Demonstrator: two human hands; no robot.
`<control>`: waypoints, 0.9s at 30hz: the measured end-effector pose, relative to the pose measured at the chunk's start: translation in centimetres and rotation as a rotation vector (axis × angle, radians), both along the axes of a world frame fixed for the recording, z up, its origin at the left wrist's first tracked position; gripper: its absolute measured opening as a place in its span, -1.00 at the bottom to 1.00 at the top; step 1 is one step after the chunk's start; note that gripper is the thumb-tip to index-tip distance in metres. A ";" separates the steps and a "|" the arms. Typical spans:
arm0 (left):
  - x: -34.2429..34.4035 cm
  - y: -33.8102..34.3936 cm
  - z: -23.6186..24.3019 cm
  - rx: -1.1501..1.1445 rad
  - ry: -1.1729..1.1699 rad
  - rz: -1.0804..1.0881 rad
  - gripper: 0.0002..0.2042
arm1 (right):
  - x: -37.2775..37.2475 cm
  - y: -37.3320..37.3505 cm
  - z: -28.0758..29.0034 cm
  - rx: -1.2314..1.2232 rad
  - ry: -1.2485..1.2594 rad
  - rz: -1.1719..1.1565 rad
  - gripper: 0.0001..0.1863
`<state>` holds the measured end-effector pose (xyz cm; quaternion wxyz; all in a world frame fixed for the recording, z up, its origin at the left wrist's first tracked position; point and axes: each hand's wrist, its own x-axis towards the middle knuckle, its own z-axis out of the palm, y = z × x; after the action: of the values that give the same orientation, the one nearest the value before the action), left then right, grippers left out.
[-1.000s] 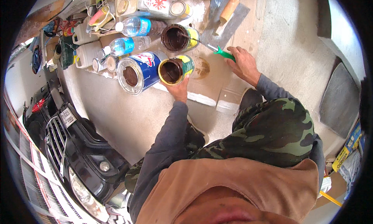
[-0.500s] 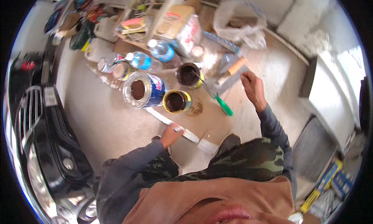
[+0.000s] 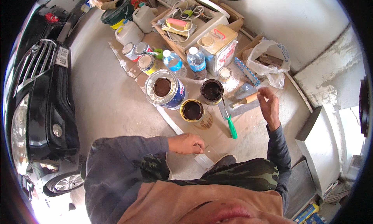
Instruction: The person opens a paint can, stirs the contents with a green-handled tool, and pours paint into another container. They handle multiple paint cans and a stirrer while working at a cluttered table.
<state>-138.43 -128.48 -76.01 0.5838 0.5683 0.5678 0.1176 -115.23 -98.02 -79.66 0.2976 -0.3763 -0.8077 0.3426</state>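
My left hand [image 3: 188, 143] is curled closed above the near edge of the cardboard sheet [image 3: 218, 144]; anything in its fingers is hidden. My right hand [image 3: 271, 109] has its fingers drawn together at the end of a trowel's wooden handle [image 3: 247, 100]; I cannot make out whether they grip it. The trowel's grey blade lies on the cardboard. A green-handled brush [image 3: 232, 127] leans out of an open can of dark brown liquid [image 3: 212, 91]. Beside that can stand a yellow-rimmed can [image 3: 192, 110] and a large blue can [image 3: 175, 95], both holding dark brown liquid.
Two plastic bottles [image 3: 172, 64], small paint cans [image 3: 147, 64] and a rectangular tin [image 3: 218, 49] stand behind. Farther back are a box of tools and cord [image 3: 186, 22], white jugs [image 3: 129, 33] and a plastic bag [image 3: 268, 61]. A black car [image 3: 42, 103] stands at left.
My view has shifted and turned. My right hand has come up to the trowel handle. My left hand has moved right along the cardboard's near edge. Cans, brush and trowel stay in place.
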 end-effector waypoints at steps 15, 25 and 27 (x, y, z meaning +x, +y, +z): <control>-37.2 14.9 13.0 0.437 0.669 0.569 -0.77 | 0.9 -7.1 18.7 0.107 -0.266 0.121 -0.79; -42.5 21.7 -4.8 0.830 1.165 0.284 -0.69 | -5.3 -15.4 21.5 0.020 -0.433 0.247 -0.79; -42.9 22.1 -5.6 0.794 1.168 0.242 -0.69 | -5.7 -14.6 21.0 0.043 -0.450 0.154 -0.77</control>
<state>-181.30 -106.42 -81.60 -0.0834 0.6410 0.7609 0.0559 -120.89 -112.61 -58.63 0.0911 -0.3741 -0.8871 0.2545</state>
